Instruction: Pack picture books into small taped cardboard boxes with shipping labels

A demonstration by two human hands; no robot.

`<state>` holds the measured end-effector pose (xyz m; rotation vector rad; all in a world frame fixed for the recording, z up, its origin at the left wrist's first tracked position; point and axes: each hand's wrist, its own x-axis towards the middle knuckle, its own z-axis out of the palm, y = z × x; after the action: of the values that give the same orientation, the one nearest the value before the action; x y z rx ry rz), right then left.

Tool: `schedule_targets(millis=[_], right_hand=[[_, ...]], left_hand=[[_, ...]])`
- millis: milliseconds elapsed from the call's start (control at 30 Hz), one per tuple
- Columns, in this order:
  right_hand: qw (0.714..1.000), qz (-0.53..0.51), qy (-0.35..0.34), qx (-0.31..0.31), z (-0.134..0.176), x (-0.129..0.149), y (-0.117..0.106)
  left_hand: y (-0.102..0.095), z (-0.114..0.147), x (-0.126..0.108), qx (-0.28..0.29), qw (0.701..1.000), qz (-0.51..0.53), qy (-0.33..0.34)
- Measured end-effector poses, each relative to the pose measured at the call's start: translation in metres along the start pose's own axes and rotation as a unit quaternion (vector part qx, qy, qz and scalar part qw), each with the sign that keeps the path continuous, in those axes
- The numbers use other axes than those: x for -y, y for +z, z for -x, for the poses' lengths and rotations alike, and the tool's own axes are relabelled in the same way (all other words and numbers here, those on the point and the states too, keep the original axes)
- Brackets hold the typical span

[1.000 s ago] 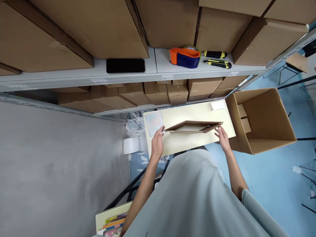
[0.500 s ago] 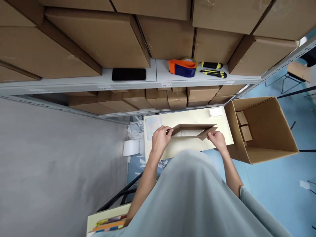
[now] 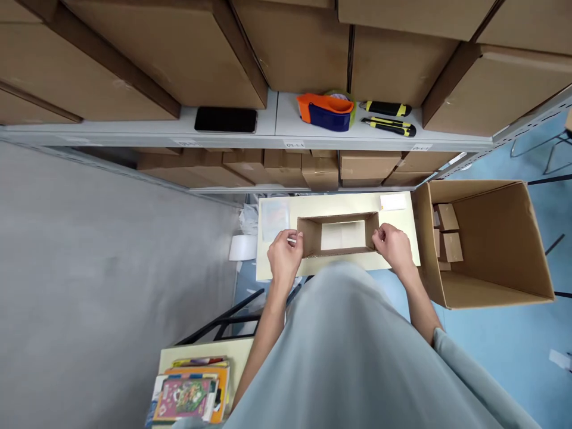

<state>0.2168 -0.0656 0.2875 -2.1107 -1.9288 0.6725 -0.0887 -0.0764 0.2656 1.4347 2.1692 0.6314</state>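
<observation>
- I see the brown carton (image 3: 313, 237) squared open at both faces, over the cream table (image 3: 313, 206).
- My left hand (image 3: 285, 255) and right hand (image 3: 396, 247) pinch its ends.
- Table surface shows along both long edges.

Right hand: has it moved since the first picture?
Yes. Judged against the white card on the table, the right hand has shifted left, towards the left hand.

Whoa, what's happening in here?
A person holds a carton over the table, the left hand at one end, the right hand at the other. It forms an open rectangle. To the right is a big box with small boxes inside. A phone, a tape dispenser and two cutters lie on the shelf.
</observation>
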Motion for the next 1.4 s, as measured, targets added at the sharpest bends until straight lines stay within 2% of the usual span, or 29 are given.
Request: schedule_targets(millis=[200, 433, 667, 933, 1167, 1300, 1400], right_hand=[[0.999, 0.005, -0.007, 0.045, -0.005, -0.009, 0.016], [0.999, -0.020, -0.006, 0.032, -0.003, -0.020, 0.027], [0.998, 0.011, -0.019, 0.059, 0.019, -0.022, 0.028], [0.993, 0.094, -0.035, 0.059, 0.036, -0.017, 0.032], [0.992, 0.094, -0.075, 0.028, 0.045, -0.016, 0.044], [0.993, 0.070, -0.093, 0.023, 0.047, -0.019, 0.048], [0.991, 0.043, -0.125, 0.028, 0.037, -0.018, 0.049]], left_hand=[[0.014, 0.004, 0.002, -0.013, 1.000, -0.004, -0.024], [0.022, 0.014, 0.004, 0.033, 0.999, -0.007, 0.029], [0.024, 0.029, 0.012, 0.066, 0.994, -0.068, 0.051], [0.025, 0.029, 0.019, 0.049, 0.995, -0.030, 0.076], [0.032, 0.038, 0.026, -0.035, 0.998, 0.023, 0.048], [0.036, 0.047, 0.028, -0.026, 0.996, 0.057, 0.057], [0.039, 0.055, 0.030, -0.003, 0.995, 0.082, 0.064]])
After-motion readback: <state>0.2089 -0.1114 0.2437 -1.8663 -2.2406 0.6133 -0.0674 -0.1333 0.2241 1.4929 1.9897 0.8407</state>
